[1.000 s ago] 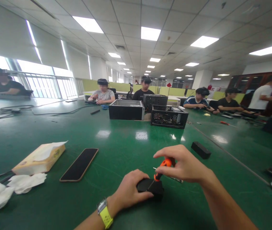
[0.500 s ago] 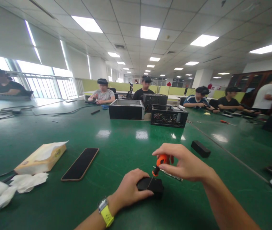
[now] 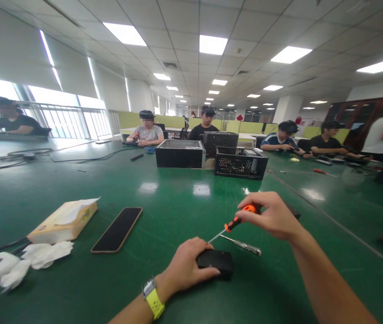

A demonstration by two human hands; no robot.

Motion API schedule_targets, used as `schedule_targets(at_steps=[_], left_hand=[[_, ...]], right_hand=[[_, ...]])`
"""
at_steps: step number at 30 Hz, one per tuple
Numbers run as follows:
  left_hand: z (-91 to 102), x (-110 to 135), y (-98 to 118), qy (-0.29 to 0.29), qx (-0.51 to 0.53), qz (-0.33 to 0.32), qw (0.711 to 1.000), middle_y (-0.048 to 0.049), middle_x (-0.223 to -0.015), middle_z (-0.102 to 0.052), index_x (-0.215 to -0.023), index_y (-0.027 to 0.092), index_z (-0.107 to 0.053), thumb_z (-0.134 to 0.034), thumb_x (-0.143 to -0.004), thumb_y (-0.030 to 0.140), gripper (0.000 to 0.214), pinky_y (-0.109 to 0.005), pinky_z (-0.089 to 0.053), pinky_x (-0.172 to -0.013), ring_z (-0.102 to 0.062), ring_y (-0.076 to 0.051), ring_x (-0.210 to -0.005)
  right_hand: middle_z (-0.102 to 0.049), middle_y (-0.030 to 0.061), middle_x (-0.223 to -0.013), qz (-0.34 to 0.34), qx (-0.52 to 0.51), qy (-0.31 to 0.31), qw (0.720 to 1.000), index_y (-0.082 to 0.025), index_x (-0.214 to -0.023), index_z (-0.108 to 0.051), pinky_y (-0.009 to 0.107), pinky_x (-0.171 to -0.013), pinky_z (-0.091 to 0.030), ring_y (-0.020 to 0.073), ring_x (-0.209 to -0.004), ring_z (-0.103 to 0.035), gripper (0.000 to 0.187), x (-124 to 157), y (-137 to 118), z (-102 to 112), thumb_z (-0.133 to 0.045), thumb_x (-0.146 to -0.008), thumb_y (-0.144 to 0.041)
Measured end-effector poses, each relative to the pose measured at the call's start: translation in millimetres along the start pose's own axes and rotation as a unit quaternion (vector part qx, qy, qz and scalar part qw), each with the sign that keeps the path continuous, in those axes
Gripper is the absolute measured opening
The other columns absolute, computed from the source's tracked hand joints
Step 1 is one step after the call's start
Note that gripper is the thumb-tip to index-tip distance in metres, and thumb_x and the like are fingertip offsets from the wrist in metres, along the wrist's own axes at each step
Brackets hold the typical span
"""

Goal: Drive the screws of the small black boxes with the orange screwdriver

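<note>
My left hand [image 3: 189,263] is closed around a small black box [image 3: 218,263] on the green table, thumb along its near side and fingers at the far side. Between thumb and fingertips, my right hand [image 3: 272,215] grips an orange and black screwdriver [image 3: 233,223] by its handle. The screwdriver leans, its shaft pointing down and left past the box's far edge, and its tip is hidden near my left fingers. Behind the box lies a slim metallic, clear-handled tool [image 3: 243,245]. A second black block [image 3: 293,210] is partly hidden behind my right hand.
A phone [image 3: 117,230] and a tissue pack [image 3: 63,221] lie left on the green table [image 3: 110,288], with crumpled tissues [image 3: 47,254] nearby. Opened computer cases [image 3: 179,154] stand farther back. Several people sit around the table. Another screwdriver [image 3: 325,173] lies at the right.
My right hand has lifted the screwdriver up and to the right, away from the box's top, and tilted it from steep to slanting. My left hand stays on the box.
</note>
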State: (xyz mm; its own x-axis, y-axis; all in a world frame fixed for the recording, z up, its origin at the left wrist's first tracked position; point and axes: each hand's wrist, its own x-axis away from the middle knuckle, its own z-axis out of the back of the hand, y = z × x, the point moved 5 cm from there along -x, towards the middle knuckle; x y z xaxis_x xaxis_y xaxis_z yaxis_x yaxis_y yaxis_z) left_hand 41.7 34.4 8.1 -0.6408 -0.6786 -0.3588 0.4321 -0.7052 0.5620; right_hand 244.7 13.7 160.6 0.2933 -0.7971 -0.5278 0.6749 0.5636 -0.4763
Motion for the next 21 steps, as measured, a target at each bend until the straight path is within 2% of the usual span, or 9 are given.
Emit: schedule_targets(at_steps=[2, 4, 7, 10, 15, 18, 21], left_hand=[[-0.5, 0.0, -0.6, 0.003, 0.005, -0.001, 1.000, -0.0070, -0.095, -0.069, -0.103, 0.019, -0.068, -0.076, -0.074, 0.053, 0.045, -0.033, -0.048, -0.077, -0.063, -0.025, -0.086], [-0.8, -0.3, -1.0, 0.005, 0.010, 0.000, 1.000, -0.0073, -0.096, -0.069, -0.103, 0.019, -0.068, -0.078, -0.073, 0.052, 0.046, -0.033, -0.048, -0.079, -0.063, -0.025, -0.088], [-0.7, -0.9, -0.6, 0.002, 0.011, 0.003, 1.000, -0.0069, -0.095, -0.070, -0.103, 0.019, -0.069, -0.078, -0.072, 0.051, 0.046, -0.034, -0.049, -0.078, -0.063, -0.025, -0.088], [-0.2, -1.1, -0.2, -0.001, 0.009, 0.007, 1.000, -0.0068, -0.096, -0.070, -0.103, 0.019, -0.069, -0.079, -0.072, 0.050, 0.045, -0.034, -0.049, -0.079, -0.063, -0.025, -0.088], [-1.0, -0.6, -1.6, -0.005, 0.004, 0.014, 1.000, -0.0064, -0.096, -0.069, -0.103, 0.020, -0.069, -0.079, -0.073, 0.049, 0.044, -0.033, -0.049, -0.080, -0.063, -0.025, -0.087], [-1.3, -0.4, -1.4, -0.005, 0.009, 0.010, 1.000, -0.0064, -0.095, -0.069, -0.104, 0.019, -0.068, -0.078, -0.073, 0.049, 0.044, -0.033, -0.048, -0.079, -0.063, -0.024, -0.086], [-0.9, -0.8, -0.6, -0.005, 0.011, 0.009, 1.000, -0.0065, -0.095, -0.069, -0.103, 0.019, -0.068, -0.077, -0.074, 0.050, 0.043, -0.033, -0.048, -0.079, -0.062, -0.024, -0.086]], right_hand=[[-0.067, 0.0013, -0.068, -0.072, -0.016, 0.058, 0.996, -0.017, -0.080, -0.073, 0.026, -0.057, -0.039, 0.0137, -0.059, -0.054, 0.032, 1.2, 35.2, 0.7, -0.069, -0.081, -0.049], [-0.066, 0.0023, -0.068, -0.141, -0.022, 0.085, 0.986, -0.016, -0.083, -0.073, 0.027, -0.057, -0.040, 0.0154, -0.060, -0.054, 0.038, 10.0, 75.2, -9.5, -0.064, -0.083, -0.054], [-0.068, 0.0059, -0.070, -0.185, -0.007, 0.087, 0.979, -0.014, -0.085, -0.072, 0.030, -0.059, -0.042, 0.0188, -0.063, -0.058, 0.042, 33.9, 125.8, -37.2, -0.059, -0.084, -0.054], [-0.070, 0.0073, -0.073, -0.212, 0.009, 0.066, 0.975, -0.015, -0.083, -0.071, 0.032, -0.062, -0.045, 0.0210, -0.066, -0.061, 0.040, 58.6, 157.8, -64.9, -0.057, -0.085, -0.053], [-0.071, 0.0060, -0.081, -0.196, 0.031, -0.001, 0.980, -0.018, -0.085, -0.071, 0.035, -0.073, -0.047, 0.0230, -0.077, -0.063, 0.029, 67.3, 167.7, -89.8, -0.063, -0.080, -0.045], [-0.070, 0.0080, -0.093, -0.190, 0.048, -0.014, 0.981, -0.018, -0.096, -0.070, 0.038, -0.081, -0.047, 0.0242, -0.087, -0.063, 0.030, 63.1, 165.4, -89.9, -0.062, -0.081, -0.042], [-0.068, 0.0108, -0.102, -0.194, 0.067, -0.011, 0.979, -0.016, -0.102, -0.068, 0.038, -0.084, -0.046, 0.0253, -0.094, -0.060, 0.036, 61.7, 162.6, -80.1, -0.058, -0.084, -0.045]])
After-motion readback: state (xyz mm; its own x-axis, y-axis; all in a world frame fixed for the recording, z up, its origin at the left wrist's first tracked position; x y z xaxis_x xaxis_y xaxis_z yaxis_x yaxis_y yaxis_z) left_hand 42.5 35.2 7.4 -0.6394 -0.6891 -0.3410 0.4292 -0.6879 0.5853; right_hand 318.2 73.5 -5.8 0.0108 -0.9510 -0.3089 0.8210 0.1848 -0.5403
